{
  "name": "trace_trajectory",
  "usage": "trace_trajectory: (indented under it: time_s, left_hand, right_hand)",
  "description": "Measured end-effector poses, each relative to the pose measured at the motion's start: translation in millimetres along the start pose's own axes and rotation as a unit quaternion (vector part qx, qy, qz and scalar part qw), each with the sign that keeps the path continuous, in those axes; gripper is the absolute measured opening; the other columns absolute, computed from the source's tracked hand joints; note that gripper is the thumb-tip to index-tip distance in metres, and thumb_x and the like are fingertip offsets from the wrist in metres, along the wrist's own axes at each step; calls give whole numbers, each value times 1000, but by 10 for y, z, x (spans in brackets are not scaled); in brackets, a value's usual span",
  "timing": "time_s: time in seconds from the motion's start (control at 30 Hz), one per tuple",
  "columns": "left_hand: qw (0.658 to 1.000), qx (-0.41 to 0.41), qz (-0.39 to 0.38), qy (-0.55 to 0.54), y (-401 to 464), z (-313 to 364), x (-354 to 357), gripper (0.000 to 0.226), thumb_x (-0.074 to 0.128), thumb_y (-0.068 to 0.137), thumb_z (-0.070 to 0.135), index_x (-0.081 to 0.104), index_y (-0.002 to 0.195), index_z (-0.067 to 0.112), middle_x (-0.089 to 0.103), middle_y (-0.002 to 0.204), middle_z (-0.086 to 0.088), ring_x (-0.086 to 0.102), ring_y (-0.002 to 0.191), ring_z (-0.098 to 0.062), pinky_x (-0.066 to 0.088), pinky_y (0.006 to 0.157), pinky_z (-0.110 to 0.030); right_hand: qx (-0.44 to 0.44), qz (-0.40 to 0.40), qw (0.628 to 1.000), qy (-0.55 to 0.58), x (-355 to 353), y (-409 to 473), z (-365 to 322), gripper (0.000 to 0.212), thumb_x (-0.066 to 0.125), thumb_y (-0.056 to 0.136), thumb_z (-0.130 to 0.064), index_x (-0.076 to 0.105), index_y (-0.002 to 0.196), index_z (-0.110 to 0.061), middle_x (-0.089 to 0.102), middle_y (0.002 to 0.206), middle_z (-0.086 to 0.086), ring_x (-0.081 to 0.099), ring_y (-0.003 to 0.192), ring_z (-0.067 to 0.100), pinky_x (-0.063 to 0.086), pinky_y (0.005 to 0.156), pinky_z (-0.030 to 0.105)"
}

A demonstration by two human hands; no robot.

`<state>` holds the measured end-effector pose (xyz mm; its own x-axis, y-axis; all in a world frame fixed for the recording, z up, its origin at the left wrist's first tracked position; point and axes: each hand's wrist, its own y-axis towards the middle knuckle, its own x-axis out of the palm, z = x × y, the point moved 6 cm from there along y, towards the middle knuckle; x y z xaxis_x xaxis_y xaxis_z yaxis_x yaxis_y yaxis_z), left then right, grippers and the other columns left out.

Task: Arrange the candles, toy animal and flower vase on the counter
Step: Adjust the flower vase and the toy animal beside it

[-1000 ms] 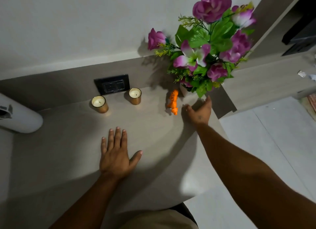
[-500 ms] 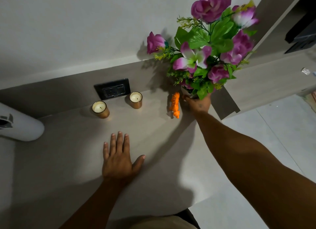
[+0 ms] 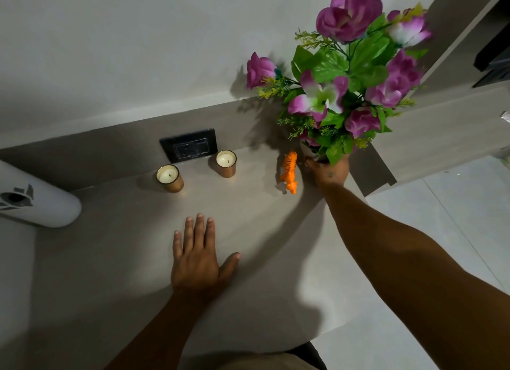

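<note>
Two candles in gold cups stand near the counter's back wall, one [image 3: 169, 177] to the left and one [image 3: 226, 163] below the socket. An orange toy tiger [image 3: 289, 171] stands to their right. At the counter's right end my right hand [image 3: 329, 170] is wrapped around the white flower vase [image 3: 308, 149], which is mostly hidden under purple flowers and green leaves [image 3: 350, 77]. My left hand [image 3: 197, 255] lies flat on the grey counter [image 3: 116, 259], fingers apart, holding nothing.
A black wall socket [image 3: 189, 145] sits in the backsplash behind the candles. A white rounded object [image 3: 36, 201] lies at the counter's left edge. The counter ends just right of the vase, with tiled floor [image 3: 447, 226] below.
My right hand has moved from the counter beside the tiger up to the vase and closed around it. The left hand has stayed flat in place.
</note>
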<state>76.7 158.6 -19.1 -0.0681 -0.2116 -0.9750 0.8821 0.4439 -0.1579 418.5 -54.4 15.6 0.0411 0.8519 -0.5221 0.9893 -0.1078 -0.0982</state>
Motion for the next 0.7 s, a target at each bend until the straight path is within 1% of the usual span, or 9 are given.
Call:
trace_trajectory:
  time_s: [0.17, 0.33, 0.4, 0.47, 0.5, 0.57, 0.6, 0.67, 0.7]
  left_hand:
    - [1000, 2, 10, -10, -16, 10, -15, 102, 20, 88, 85, 10, 163, 16, 6, 172, -9, -6, 158, -28, 5, 126, -57]
    - [1000, -2, 7, -4, -5, -10, 12, 102, 20, 88, 86, 8, 163, 17, 4, 172, -8, -9, 158, -27, 5, 126, -57]
    - [1000, -1, 5, -4, -1, -16, 18, 102, 20, 89, 86, 7, 163, 18, 3, 172, -7, -9, 158, -27, 4, 126, -57]
    - [1000, 2, 5, -3, 0, -10, 18, 101, 22, 89, 86, 6, 163, 18, 2, 172, -8, -10, 158, -27, 4, 126, -57]
    - [1000, 4, 5, -5, -3, -8, 19, 101, 23, 89, 85, 6, 163, 18, 2, 172, -8, -9, 158, -27, 4, 126, -57]
    - [1000, 7, 4, -6, -8, -11, 20, 101, 24, 89, 84, 6, 163, 18, 3, 172, -8, -8, 158, -28, 3, 126, -57]
    - [1000, 8, 2, -4, -10, -15, 25, 101, 23, 89, 85, 7, 163, 18, 3, 172, -8, -7, 158, -29, 4, 126, -57]
    - [1000, 6, -1, 1, -1, -23, 36, 101, 21, 89, 85, 7, 163, 18, 3, 172, -9, -5, 158, -30, 6, 126, -58]
    - [1000, 5, -3, 3, -1, -28, 40, 101, 20, 89, 85, 7, 163, 17, 4, 172, -9, -5, 158, -31, 7, 126, -59]
  right_hand:
    - [4, 2, 1000, 12, 8, 19, 13, 86, 93, 67, -28, 43, 136, -15, 62, 126, 6, 60, 117, 28, 48, 104, 43]
    - [13, 1, 1000, 19, 26, 51, 63, 85, 93, 66, -29, 44, 134, -17, 59, 115, -2, 60, 114, 27, 49, 103, 42]
    - [12, 1, 1000, 19, 36, 44, 68, 85, 93, 65, -28, 44, 134, -16, 59, 115, -2, 60, 114, 26, 49, 101, 39]
    - [2, -1, 1000, 19, 27, 26, 28, 87, 93, 66, -25, 42, 136, -16, 57, 116, -3, 58, 115, 24, 46, 100, 33]
    - [-2, 1, 1000, 20, 18, -1, -2, 88, 92, 66, -23, 41, 138, -15, 57, 119, -2, 57, 117, 24, 45, 102, 33]
    - [-3, 15, 1000, 26, -26, -115, -40, 88, 89, 69, -18, 38, 141, -13, 56, 131, 8, 54, 122, 27, 45, 107, 39]
    - [-1, 21, 999, 32, -48, -215, -23, 85, 85, 72, -15, 38, 143, -11, 54, 134, 11, 53, 124, 29, 45, 107, 41]
    - [-14, 1, 999, 33, -65, -496, 51, 78, 75, 77, -12, 38, 146, -9, 53, 139, 14, 51, 128, 31, 44, 105, 37]
    - [-41, -31, 998, 21, -58, -674, 85, 79, 73, 79, -16, 36, 149, -10, 51, 143, 14, 49, 131, 28, 42, 105, 34]
